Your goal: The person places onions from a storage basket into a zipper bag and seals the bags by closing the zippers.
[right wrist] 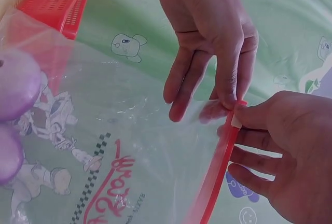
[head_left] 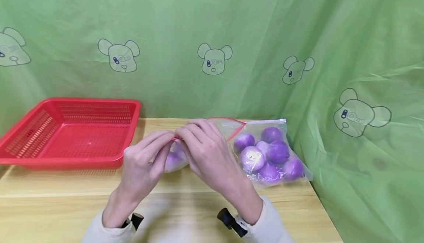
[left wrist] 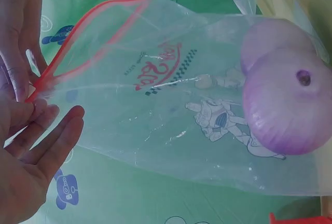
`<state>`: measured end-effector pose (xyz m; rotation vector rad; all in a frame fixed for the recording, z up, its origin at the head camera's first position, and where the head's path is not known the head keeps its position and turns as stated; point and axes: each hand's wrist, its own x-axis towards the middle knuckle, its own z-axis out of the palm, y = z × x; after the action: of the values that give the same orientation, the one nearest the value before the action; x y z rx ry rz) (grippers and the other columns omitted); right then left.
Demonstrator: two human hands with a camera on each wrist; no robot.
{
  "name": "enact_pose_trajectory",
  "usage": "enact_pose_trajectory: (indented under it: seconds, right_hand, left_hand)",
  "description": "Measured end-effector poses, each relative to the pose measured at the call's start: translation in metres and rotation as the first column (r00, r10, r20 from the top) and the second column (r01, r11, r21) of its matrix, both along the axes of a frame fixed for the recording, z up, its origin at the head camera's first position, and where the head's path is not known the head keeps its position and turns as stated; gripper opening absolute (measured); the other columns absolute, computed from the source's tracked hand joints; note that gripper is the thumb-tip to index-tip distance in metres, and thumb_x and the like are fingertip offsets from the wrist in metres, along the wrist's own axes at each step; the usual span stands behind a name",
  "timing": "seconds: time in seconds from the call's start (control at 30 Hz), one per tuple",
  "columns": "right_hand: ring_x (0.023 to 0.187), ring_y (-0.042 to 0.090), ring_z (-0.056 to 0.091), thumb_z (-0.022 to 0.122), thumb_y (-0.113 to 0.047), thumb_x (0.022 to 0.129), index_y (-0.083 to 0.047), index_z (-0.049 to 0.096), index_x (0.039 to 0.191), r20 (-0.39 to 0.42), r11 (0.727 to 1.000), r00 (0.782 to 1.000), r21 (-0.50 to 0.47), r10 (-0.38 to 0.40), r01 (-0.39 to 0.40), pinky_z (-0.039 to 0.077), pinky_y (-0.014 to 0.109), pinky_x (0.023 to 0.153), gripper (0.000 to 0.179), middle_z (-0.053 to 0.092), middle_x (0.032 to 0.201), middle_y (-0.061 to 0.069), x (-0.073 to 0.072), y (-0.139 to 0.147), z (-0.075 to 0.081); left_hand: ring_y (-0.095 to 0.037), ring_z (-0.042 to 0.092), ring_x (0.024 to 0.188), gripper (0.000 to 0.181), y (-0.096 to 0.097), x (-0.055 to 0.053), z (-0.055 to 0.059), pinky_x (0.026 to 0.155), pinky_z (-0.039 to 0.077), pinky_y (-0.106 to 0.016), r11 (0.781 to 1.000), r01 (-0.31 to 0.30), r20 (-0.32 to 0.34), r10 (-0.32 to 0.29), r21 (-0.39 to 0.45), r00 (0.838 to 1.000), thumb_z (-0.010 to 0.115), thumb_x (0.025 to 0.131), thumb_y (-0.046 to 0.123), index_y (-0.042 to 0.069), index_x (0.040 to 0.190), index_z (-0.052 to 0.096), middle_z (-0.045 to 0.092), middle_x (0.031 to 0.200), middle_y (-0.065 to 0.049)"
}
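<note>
A clear zip bag (left wrist: 171,146) printed with a cartoon figure hangs from both hands by its red zip strip (right wrist: 215,180). Two purple onions (left wrist: 288,99) lie at its bottom. My left hand (head_left: 142,165) pinches the corner end of the red strip between thumb and finger, its other fingers spread along the plastic. Right beside it, my right hand (head_left: 208,151) pinches the same end at a small pale slider (right wrist: 236,119). In the head view the hands meet over the table, hiding most of this bag.
A red plastic basket (head_left: 89,161) stands on the left of the wooden table (head_left: 66,213). To the right lies another clear zip bag (head_left: 225,125) holding several purple onions (head_left: 277,152). Green printed cloth (head_left: 172,85) hangs behind and along the right side.
</note>
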<state>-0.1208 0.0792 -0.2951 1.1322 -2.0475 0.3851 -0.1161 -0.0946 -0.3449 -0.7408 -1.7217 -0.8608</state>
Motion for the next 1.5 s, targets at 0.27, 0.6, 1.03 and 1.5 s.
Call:
enact_pose_trajectory:
  seconds: [0.27, 0.6, 1.03, 1.5]
  right_hand:
    - [0.101, 0.021, 0.062, 0.062, -0.011, 0.097, -0.005, 0.069, 0.102, 0.008, 0.999, 1.0, -0.043, 0.016, -0.016, 0.05, 0.031, 0.093, 0.01, 0.071, 0.101, 0.005, -0.012, 0.005, -0.005]
    - [0.101, 0.023, 0.061, 0.063, -0.009, 0.097, -0.003, 0.069, 0.104, 0.057, 0.997, 0.998, -0.078, -0.006, 0.011, 0.05, 0.034, 0.093, 0.011, 0.071, 0.102, 0.007, -0.026, 0.021, -0.012]
    - [0.1, 0.024, 0.061, 0.065, -0.008, 0.095, -0.004, 0.067, 0.103, 0.096, 0.991, 0.995, -0.125, -0.027, 0.039, 0.049, 0.038, 0.091, 0.01, 0.071, 0.099, 0.007, -0.036, 0.04, -0.016]
    - [0.098, 0.026, 0.059, 0.066, -0.009, 0.095, -0.004, 0.067, 0.103, 0.129, 0.983, 0.986, -0.135, -0.11, 0.127, 0.047, 0.039, 0.084, 0.009, 0.07, 0.099, 0.01, -0.049, 0.063, -0.021]
  left_hand:
    - [-0.022, 0.072, 0.079, 0.011, -0.004, 0.0, 0.005, 0.077, 0.058, -0.023, 1.0, 0.011, -0.025, -0.01, 0.029, 1.0, 0.066, 0.088, -0.002, -0.001, 0.094, 0.076, 0.074, 0.092, -0.01]
    - [-0.022, 0.071, 0.079, 0.015, -0.014, 0.0, 0.006, 0.081, 0.053, -0.016, 0.996, 0.008, 0.008, -0.009, 0.091, 1.0, 0.069, 0.083, -0.008, -0.002, 0.095, 0.076, 0.074, 0.092, -0.009]
    - [-0.019, 0.068, 0.076, 0.013, -0.024, -0.001, 0.009, 0.077, 0.051, -0.013, 0.995, -0.017, 0.041, 0.013, 0.103, 0.999, 0.07, 0.084, -0.008, -0.003, 0.093, 0.076, 0.074, 0.092, -0.011]
    - [-0.016, 0.068, 0.08, 0.014, -0.044, 0.001, 0.013, 0.079, 0.051, -0.011, 0.985, -0.099, 0.119, 0.083, 0.143, 0.989, 0.071, 0.084, -0.008, -0.004, 0.096, 0.076, 0.075, 0.095, -0.011]
